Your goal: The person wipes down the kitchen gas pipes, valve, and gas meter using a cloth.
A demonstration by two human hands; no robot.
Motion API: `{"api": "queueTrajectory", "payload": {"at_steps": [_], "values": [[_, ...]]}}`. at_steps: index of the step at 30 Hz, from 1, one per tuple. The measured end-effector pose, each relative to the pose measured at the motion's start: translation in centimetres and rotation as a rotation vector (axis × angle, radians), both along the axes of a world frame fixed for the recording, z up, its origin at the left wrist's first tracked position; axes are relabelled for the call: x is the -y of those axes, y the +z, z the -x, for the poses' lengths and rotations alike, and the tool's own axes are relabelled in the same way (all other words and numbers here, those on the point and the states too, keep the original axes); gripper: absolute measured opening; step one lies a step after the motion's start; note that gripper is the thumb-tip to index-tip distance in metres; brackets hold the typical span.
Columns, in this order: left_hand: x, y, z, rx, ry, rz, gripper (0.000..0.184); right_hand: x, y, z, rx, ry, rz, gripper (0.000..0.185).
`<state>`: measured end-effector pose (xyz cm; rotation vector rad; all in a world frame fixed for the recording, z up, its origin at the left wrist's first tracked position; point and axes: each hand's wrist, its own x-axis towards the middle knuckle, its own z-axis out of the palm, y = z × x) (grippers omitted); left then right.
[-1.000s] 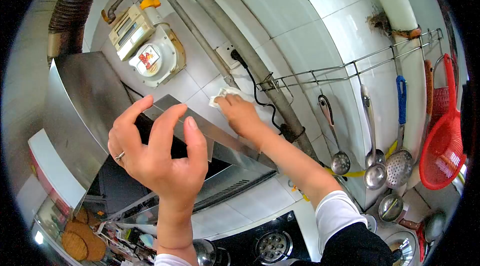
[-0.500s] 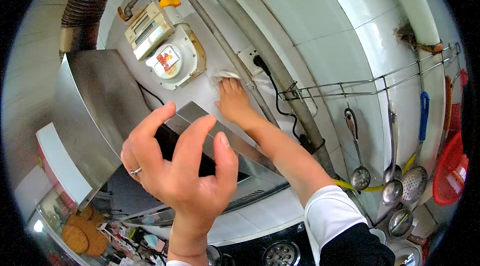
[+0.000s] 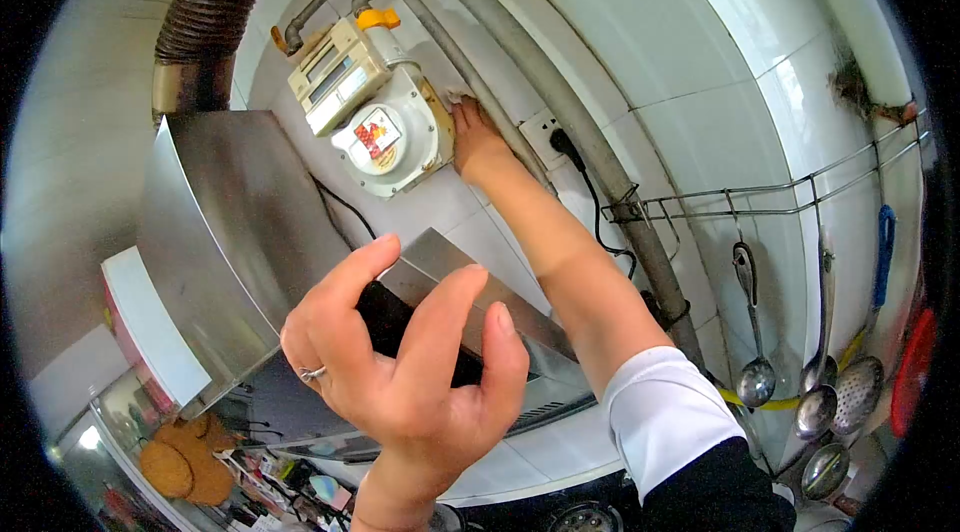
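So we start at the upper left of the frame, where a dark ribbed duct (image 3: 215,2) drops down to a shiny steel range hood (image 3: 235,207). Down in the lower left corner we've got a few round brown mats (image 3: 185,462) beside a jumble of small stuff that's too tiny to make out. Bottom centre is our left hand (image 3: 405,362), held up in front of the hood with a ring (image 3: 312,373) on one finger; the fingers are curled loosely, thumb apart from them, and there's nothing in the grip. Above it, upper centre, a pale meter (image 3: 412,117) with a red and yellow sticker (image 3: 376,137) hangs at the wall. Right beside that is our right hand (image 3: 478,142), reaching into the gap between the meter and a slim grey pipe (image 3: 447,37). A scrap of white cloth (image 3: 456,95) pokes out past its fingertips, but we honestly can't tell if the fingers are pinching it or just lying flat over it. Further right, a black plug (image 3: 564,143) sits in the wall socket (image 3: 537,132) behind a fat pipe (image 3: 545,82), then a wire rack (image 3: 740,202) with ladles (image 3: 757,382) hanging below, and a red strainer (image 3: 911,377) at the far right edge.
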<state>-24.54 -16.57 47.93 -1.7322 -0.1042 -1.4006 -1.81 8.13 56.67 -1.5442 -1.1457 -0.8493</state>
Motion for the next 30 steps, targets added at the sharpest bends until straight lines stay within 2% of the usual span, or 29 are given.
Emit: {"api": "queueTrajectory", "payload": {"at_steps": [2, 6, 8, 12, 14, 15, 17, 18, 20, 24, 26, 30], "values": [[0.0, -0.1, 0.0, 0.007, 0.008, 0.016, 0.017, 2.0, 0.5, 0.7, -0.002, -0.123, 0.134, 0.065], [-0.1, -0.1, 0.0, 0.003, 0.003, 0.013, 0.017, -1.3, 0.5, -0.2, 0.034, -0.192, 0.014, 0.061], [0.1, -0.2, -0.1, 0.01, 0.024, 0.011, 0.017, -1.2, -1.1, 0.1, -0.027, 0.084, -0.092, 0.055], [0.2, -0.2, -0.3, 0.027, -0.008, 0.01, 0.017, 0.0, -4.7, 2.4, -0.066, 0.179, -0.136, 0.05], [0.3, -0.2, -0.4, 0.038, -0.011, 0.015, 0.016, 0.7, -5.9, 3.7, -0.151, 0.264, -0.407, 0.05], [0.3, -0.2, -0.5, 0.036, -0.013, 0.014, 0.016, 1.2, -6.0, 3.8, -0.152, 0.262, -0.408, 0.05], [0.3, -0.2, -0.5, 0.05, -0.001, 0.006, 0.016, 2.0, -5.8, 3.9, -0.04, 0.266, -0.619, 0.051], [0.3, -0.3, -0.5, 0.049, 0.0, 0.005, 0.016, 2.7, -5.5, 3.7, -0.041, 0.267, -0.619, 0.051], [0.2, -0.2, -0.4, 0.052, 0.004, 0.005, 0.016, 4.2, -4.0, 3.0, -0.189, 0.461, -0.569, 0.052], [0.0, -0.2, -0.4, 0.053, -0.007, 0.014, 0.016, 4.4, -3.6, 4.1, -0.2, 0.424, -0.58, 0.054], [-0.1, -0.2, -0.3, 0.038, -0.021, 0.019, 0.016, 4.4, -3.3, 4.4, -0.104, 0.345, -0.722, 0.057], [-0.1, -0.2, -0.2, 0.022, 0.012, 0.02, 0.017, 2.1, -0.9, 2.4, -0.028, 0.275, -0.735, 0.056]]}}
